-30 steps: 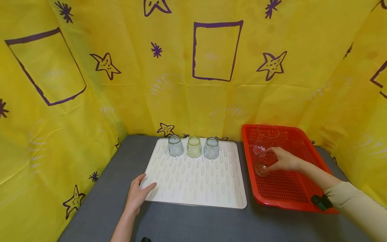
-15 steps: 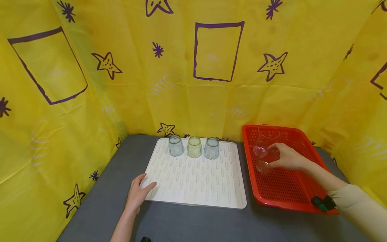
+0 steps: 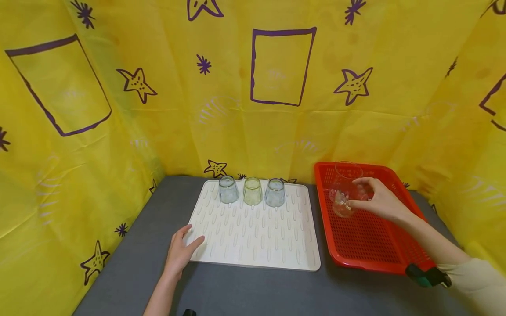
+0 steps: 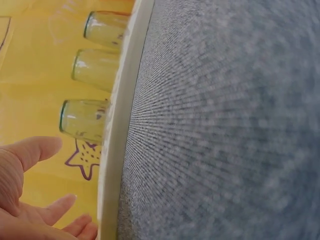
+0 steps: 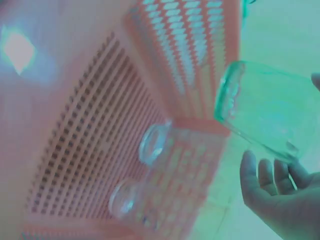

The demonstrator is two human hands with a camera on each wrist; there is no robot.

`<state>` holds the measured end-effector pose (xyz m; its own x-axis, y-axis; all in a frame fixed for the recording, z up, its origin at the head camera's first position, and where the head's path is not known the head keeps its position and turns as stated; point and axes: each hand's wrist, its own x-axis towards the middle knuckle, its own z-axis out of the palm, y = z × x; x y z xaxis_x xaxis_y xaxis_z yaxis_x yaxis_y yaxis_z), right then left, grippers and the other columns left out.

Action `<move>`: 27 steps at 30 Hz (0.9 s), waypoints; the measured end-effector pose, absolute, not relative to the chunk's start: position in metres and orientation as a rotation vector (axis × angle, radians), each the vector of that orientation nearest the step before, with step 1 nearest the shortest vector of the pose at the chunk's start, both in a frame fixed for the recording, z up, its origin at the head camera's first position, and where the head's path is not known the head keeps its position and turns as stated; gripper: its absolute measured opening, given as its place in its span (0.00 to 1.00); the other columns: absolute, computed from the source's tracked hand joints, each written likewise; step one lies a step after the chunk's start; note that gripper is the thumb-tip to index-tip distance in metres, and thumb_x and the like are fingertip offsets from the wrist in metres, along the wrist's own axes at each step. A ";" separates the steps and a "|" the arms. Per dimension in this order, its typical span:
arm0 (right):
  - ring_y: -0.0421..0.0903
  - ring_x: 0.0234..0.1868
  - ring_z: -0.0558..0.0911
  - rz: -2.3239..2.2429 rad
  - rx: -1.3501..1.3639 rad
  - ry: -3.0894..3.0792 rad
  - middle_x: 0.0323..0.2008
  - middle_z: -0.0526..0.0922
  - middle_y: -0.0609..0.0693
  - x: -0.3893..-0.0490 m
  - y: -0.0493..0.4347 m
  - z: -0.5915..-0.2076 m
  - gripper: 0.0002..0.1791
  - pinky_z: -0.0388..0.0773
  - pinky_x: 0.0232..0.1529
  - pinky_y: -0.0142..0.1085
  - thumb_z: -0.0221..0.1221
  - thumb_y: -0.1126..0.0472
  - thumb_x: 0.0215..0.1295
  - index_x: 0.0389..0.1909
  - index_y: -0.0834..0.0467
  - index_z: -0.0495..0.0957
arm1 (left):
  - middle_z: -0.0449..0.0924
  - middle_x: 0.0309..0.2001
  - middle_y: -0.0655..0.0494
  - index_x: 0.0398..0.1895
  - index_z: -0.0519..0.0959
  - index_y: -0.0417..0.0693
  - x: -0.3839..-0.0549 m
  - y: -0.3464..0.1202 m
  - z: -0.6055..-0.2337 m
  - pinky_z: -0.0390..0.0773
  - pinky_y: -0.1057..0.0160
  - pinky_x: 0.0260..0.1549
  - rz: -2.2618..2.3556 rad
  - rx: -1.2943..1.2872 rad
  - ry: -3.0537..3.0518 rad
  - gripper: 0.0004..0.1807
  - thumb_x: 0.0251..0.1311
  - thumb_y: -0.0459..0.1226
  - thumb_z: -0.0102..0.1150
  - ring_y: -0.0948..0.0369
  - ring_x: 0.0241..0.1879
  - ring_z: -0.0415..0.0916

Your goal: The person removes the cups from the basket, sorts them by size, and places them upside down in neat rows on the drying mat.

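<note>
My right hand (image 3: 381, 202) holds a clear drinking glass (image 3: 343, 206) between thumb and fingers over the left part of the red basket (image 3: 335, 252). In the right wrist view the held glass (image 5: 270, 110) has its thick base toward the basket, with fingers (image 5: 252, 175) along its side. A taller-looking clear glass (image 3: 348, 169) stands behind it in the basket. My left hand (image 3: 179, 252) lies at the left edge of the white ridged drying mat (image 3: 257, 241), thumb and fingers spread, holding nothing. Three tumblers, blue (image 3: 228, 191), green (image 3: 252, 192) and blue (image 3: 274, 193), line the mat's back, narrow end up.
Two glass bottoms (image 5: 154, 144) show inside the basket in the right wrist view. The mat and basket sit side by side on a dark grey tabletop (image 3: 253, 292). A yellow patterned cloth (image 3: 276, 131) encloses the back and sides.
My right hand has raised the clear glass from low in the basket, up and slightly back. The left hand and the three tumblers on the mat have stayed put.
</note>
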<state>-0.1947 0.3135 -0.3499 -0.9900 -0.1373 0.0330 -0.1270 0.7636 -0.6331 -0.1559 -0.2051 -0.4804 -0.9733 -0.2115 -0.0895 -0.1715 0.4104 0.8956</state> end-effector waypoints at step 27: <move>0.57 0.54 0.74 -1.525 -0.295 2.685 0.56 0.73 0.60 -0.166 0.219 -0.354 0.40 0.79 0.45 0.43 0.71 0.51 0.53 0.64 0.59 0.64 | 0.72 0.61 0.51 0.65 0.69 0.48 -0.146 -0.098 -0.430 0.68 0.47 0.60 -2.151 -0.426 -2.326 0.33 0.55 0.33 0.69 0.50 0.60 0.71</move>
